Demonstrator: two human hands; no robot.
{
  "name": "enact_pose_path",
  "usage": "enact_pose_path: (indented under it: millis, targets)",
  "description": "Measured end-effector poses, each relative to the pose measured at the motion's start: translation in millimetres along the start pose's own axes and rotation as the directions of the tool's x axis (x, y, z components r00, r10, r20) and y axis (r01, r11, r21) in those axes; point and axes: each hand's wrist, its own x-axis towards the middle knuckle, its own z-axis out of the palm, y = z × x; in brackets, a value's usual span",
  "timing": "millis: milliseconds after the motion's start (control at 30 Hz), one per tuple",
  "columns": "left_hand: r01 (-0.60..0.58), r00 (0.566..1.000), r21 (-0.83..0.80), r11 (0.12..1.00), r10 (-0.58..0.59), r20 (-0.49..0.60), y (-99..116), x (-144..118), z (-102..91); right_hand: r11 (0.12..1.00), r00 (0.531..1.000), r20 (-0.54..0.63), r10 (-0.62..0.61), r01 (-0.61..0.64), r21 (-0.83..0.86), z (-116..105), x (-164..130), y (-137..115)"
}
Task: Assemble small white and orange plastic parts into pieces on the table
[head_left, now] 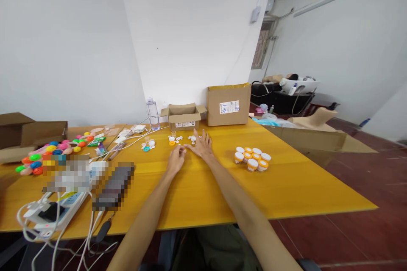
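My right hand [202,146] lies low over the yellow table with its fingers spread, beside and partly over some small white parts [192,139]. Just to the left is my left hand [176,160], its fingers curled together at the tips; whatever may be between them is too small to make out. Beyond the left hand sits a small group of white pieces [178,139] with an orange ring [172,143] and a clear cup [173,134]. Further left, another group has white parts [151,144] and a teal ring [146,149].
Several white-and-orange capped jars [252,163] stand together at the right. An open small carton [183,117], a larger box [228,106] and a water bottle [153,114] line the wall. Colourful balls [51,149], a power strip [60,214] with cables and a blurred dark object [114,186] occupy the left.
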Motion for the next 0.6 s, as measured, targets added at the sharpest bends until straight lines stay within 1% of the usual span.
enact_pose_path:
  millis: [200,300,433,600]
  targets:
    - [-0.121,0.991,0.189,0.975,0.108,0.078,-6.0,-1.4,-1.3,0.998,0.998,0.025,-0.058,0.059,-0.027,-0.2,-21.4,11.3]
    - [-0.146,0.986,0.255,0.956,0.12,0.115,-7.0,-2.0,-2.0,0.995,0.995,0.032,-0.09,0.091,-0.028,1.7,-30.3,17.5]
    - [-0.167,0.981,0.285,0.944,0.13,0.144,-5.9,-3.5,-3.7,0.994,0.994,0.022,-0.107,0.108,-0.024,1.6,-41.5,23.2]
    - [-0.212,0.97,0.263,0.941,0.169,0.177,-2.9,-5.5,-6.2,0.997,0.997,0.025,-0.078,0.079,-0.021,-4.4,-64.1,30.9]
